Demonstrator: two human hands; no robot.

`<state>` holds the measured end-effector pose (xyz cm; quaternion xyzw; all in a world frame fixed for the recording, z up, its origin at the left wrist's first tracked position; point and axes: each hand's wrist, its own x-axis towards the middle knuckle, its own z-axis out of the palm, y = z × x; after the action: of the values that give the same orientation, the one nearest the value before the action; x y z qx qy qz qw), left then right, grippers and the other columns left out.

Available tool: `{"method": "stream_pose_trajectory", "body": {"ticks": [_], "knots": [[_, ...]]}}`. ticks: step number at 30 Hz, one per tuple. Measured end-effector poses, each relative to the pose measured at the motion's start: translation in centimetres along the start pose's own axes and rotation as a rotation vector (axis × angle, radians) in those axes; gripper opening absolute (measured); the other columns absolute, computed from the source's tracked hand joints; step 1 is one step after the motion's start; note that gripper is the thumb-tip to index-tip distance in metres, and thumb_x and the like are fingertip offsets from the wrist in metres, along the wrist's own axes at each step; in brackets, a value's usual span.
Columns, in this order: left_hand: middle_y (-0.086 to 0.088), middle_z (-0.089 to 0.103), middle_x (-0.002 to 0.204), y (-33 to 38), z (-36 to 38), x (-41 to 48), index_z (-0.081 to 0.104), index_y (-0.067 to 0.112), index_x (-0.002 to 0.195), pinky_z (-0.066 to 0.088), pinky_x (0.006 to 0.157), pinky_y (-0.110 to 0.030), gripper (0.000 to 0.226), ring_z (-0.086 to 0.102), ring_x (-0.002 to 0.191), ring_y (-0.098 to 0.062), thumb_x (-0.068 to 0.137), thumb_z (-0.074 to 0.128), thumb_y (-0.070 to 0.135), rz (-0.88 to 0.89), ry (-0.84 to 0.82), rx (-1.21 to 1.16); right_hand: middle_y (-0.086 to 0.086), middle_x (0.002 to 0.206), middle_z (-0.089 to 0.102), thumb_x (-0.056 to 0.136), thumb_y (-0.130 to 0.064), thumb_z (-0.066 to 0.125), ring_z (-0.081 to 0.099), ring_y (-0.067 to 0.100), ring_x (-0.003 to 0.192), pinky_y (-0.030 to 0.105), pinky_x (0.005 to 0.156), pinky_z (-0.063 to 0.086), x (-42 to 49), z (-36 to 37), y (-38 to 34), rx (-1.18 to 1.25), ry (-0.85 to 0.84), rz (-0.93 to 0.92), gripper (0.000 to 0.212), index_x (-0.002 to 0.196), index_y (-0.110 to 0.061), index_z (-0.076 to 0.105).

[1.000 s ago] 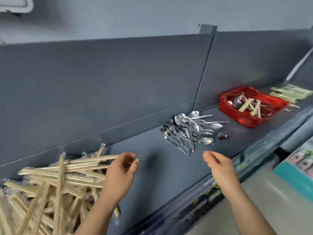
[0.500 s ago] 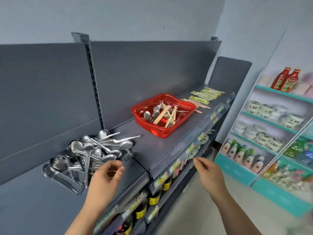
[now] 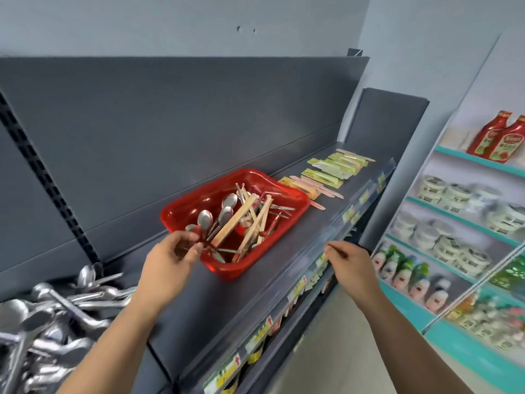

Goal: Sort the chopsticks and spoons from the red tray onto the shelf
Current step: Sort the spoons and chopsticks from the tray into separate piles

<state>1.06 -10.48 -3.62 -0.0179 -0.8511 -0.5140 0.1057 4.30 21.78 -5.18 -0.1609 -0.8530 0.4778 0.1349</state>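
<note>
Hands at work on a grey shop shelf (image 3: 255, 285). We see the left hand (image 3: 167, 263) at the near-left corner of the red tray (image 3: 287, 191), its fingers curled against the spoons (image 3: 205, 218) lying there; whether one is already pinched between finger and thumb we cannot tell. The right hand (image 3: 352, 268) hovers apart from the tray, over the shelf's front price rail (image 3: 345, 220), loosely curled and holding nothing.

The tray sits on the shelf and holds a mixed heap: steel spoons toward its left, wooden chopsticks (image 3: 235, 223) laid across them. Well to the left, a spoon pile (image 3: 56, 311) lies on the same shelf, which we read as work done. Beyond the tray, green-and-yellow packets (image 3: 326, 173) lie in a row. We judge the job partway through: a good share of spoons are out, yet a handful of spoons and chopsticks remain to be lifted and placed.

Half a second earlier the left hand was over the spoon pile, well short of the tray; it has since crossed to the tray's corner. The right hand has kept its loose curl by the rail. Our view has swung right too: the chopstick heap seen on the shelf a second ago is now out of frame.
</note>
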Motion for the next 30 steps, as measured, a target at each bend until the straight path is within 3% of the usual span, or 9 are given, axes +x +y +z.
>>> {"method": "stream_pose_trajectory", "body": {"ticks": [7,9,11,14,16,19,24,26,30], "knots": [[0.013,0.065,0.083,-1.1,5.9,10.0,0.07,0.023,0.103,0.042,0.062,-0.02,0.021,0.062,0.072,-0.008,0.082,0.073,0.026,0.024,-0.132,0.339,-0.019,0.093,0.064,0.094,-0.021,0.061,0.059,-0.011,0.083,0.008,0.076,0.045,10.0,1.8,-2.1,0.002,-0.078,-0.067,0.018,0.108,-0.018,0.071],[0.009,0.062,0.086,-1.7,7.4,12.3,0.069,0.027,0.108,0.045,0.069,-0.028,0.028,0.062,0.077,-0.016,0.082,0.07,0.034,-0.013,-0.198,0.47,-0.024,0.091,0.063,0.094,-0.02,0.061,0.061,-0.012,0.083,0.003,0.068,0.043,12.2,2.3,-2.6,-0.01,-0.121,-0.114,0.016,0.105,-0.019,0.073],[0.004,0.063,0.092,-2.4,8.4,13.8,0.067,0.029,0.111,0.049,0.078,-0.034,0.031,0.063,0.087,-0.023,0.083,0.066,0.041,-0.074,-0.267,0.584,-0.015,0.093,0.068,0.093,-0.02,0.062,0.063,-0.002,0.087,0.006,0.071,0.044,13.9,3.0,-3.0,-0.027,-0.167,-0.134,0.017,0.105,-0.018,0.074],[0.004,0.064,0.087,-3.4,9.2,14.8,0.067,0.027,0.101,0.043,0.066,-0.027,0.021,0.062,0.081,-0.018,0.084,0.063,0.04,-0.141,-0.328,0.624,-0.006,0.092,0.071,0.093,-0.016,0.062,0.063,0.001,0.084,0.001,0.07,0.043,16.1,4.4,-3.4,-0.029,-0.258,-0.164,0.017,0.104,-0.015,0.074],[0.009,0.058,0.077,-3.8,9.7,14.9,0.067,0.028,0.093,0.034,0.058,-0.024,0.015,0.056,0.07,-0.012,0.084,0.062,0.039,-0.147,-0.341,0.658,-0.013,0.09,0.069,0.092,-0.014,0.063,0.064,-0.003,0.086,-0.001,0.071,0.042,17.6,5.6,-3.6,-0.027,-0.3,-0.197,0.016,0.103,-0.015,0.074],[0.005,0.052,0.082,-4.0,10.2,15.1,0.062,0.026,0.081,0.033,0.062,-0.025,0.017,0.049,0.067,-0.014,0.083,0.062,0.043,-0.147,-0.3,0.716,-0.022,0.091,0.067,0.092,-0.014,0.062,0.06,-0.015,0.086,-0.002,0.074,0.042,19.9,7.6,-3.6,-0.104,-0.437,-0.272,0.019,0.106,-0.018,0.074],[0.001,0.05,0.101,-3.9,11.1,15.1,0.06,0.023,0.089,0.037,0.07,-0.025,0.017,0.04,0.072,-0.015,0.078,0.064,0.035,-0.211,-0.307,0.765,-0.015,0.113,0.067,0.092,-0.016,0.063,0.057,-0.004,0.099,0.005,0.08,0.038,23.9,10.7,-3.4,-0.36,-0.747,-0.402,0.024,0.112,-0.026,0.071],[0.002,0.046,0.097,-3.8,11.3,15.2,0.061,0.024,0.087,0.041,0.07,-0.026,0.014,0.045,0.069,-0.016,0.077,0.064,0.033,-0.21,-0.315,0.749,-0.012,0.115,0.067,0.09,-0.016,0.066,0.06,-0.001,0.101,0.011,0.083,0.044,25.2,11.6,-3.4,-0.417,-0.84,-0.441,0.026,0.113,-0.027,0.07],[0.001,0.058,0.073,-3.5,11.0,15.4,0.061,0.014,0.079,0.041,0.06,-0.028,0.021,0.056,0.07,-0.02,0.078,0.066,0.034,-0.312,-0.188,0.628,-0.008,0.117,0.064,0.084,-0.023,0.072,0.06,0.007,0.104,0.023,0.09,0.049,26.9,13.1,-3.5,-0.569,-1.022,-0.543,0.033,0.117,-0.029,0.068]]}}
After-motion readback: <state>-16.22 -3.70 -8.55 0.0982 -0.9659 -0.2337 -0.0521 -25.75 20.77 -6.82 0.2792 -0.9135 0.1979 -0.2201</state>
